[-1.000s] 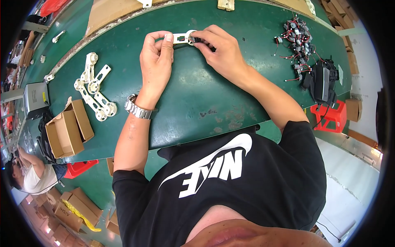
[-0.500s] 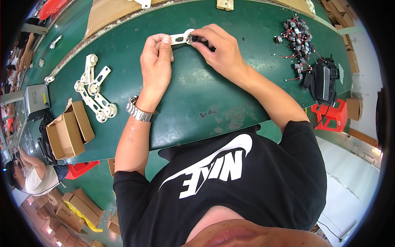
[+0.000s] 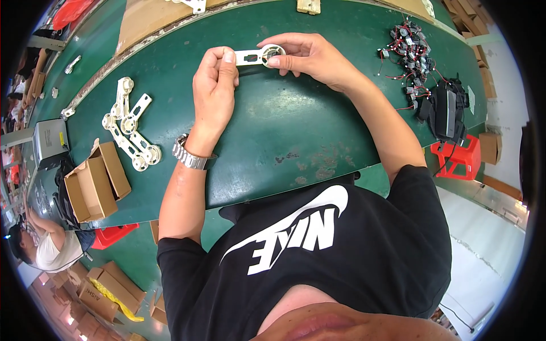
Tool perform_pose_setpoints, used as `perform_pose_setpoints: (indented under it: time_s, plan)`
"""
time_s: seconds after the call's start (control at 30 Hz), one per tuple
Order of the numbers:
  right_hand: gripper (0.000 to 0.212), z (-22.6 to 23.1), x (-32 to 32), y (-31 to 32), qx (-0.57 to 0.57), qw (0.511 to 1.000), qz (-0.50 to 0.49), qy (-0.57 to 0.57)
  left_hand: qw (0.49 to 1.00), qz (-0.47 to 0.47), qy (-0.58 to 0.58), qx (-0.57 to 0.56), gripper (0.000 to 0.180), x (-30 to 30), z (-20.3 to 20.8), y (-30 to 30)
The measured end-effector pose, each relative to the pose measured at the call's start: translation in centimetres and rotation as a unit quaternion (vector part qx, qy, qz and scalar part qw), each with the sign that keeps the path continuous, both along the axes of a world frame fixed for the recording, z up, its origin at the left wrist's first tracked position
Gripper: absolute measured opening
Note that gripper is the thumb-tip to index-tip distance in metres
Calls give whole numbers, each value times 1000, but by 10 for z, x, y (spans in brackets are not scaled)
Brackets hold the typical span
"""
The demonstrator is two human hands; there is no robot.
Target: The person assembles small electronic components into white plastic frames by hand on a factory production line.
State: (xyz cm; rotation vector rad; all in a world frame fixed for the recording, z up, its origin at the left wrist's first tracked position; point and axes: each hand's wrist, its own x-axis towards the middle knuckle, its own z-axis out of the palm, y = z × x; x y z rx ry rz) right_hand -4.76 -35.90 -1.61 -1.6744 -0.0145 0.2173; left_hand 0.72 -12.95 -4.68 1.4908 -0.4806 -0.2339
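Above the far part of the green table, my two hands hold a white plastic bracket [image 3: 248,57] with a slotted bar and a round ring at its right end. My left hand [image 3: 216,79] pinches the bar's left end between thumb and fingers. At the ring, my right hand [image 3: 315,59] has its thumb on the near rim and its fingers around the far side. Something dark shows inside the ring; whether it is a part or just the opening I cannot tell. Several similar white brackets [image 3: 128,124] lie in a loose pile on the left.
A heap of small motors [image 3: 414,51] with red wires lies at the far right, beside a black device [image 3: 449,111]. Open cardboard boxes [image 3: 91,190] stand at the table's left edge. Another person [image 3: 51,244] sits at the far left. Red stools [image 3: 458,159] are beside the table.
My right hand has shifted its grip, from fingertips holding a small dark piece at the ring to thumb and fingers around the ring. The ring now shows more fully. My left hand is nearly still.
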Motion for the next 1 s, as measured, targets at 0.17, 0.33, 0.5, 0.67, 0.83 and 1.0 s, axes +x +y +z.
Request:
perform_pose_setpoints:
  time_s: [0.17,0.33,0.5,0.67,0.83,1.0]
  plan:
    - [29,-11,-1,1,36,998,-47,-20,998,2,-29,51,23,-5,3,-3]
    - [25,-17,-2,8,8,993,-110,-39,993,9,-77,84,21,-7,-1,-5]
    - [27,-4,-2,4,-22,999,-43,-8,996,34,-58,65,22,-7,-2,-6]
    - [40,-5,0,-4,27,999,15,8,999,16,36,-32,25,-2,1,-4]
    - [40,-4,-4,7,2,1000,-4,-10,999,24,32,-18,26,-3,1,-5]
    - [40,-3,4,-1,7,1000,-2,-5,975,92,-140,146,27,2,12,5]
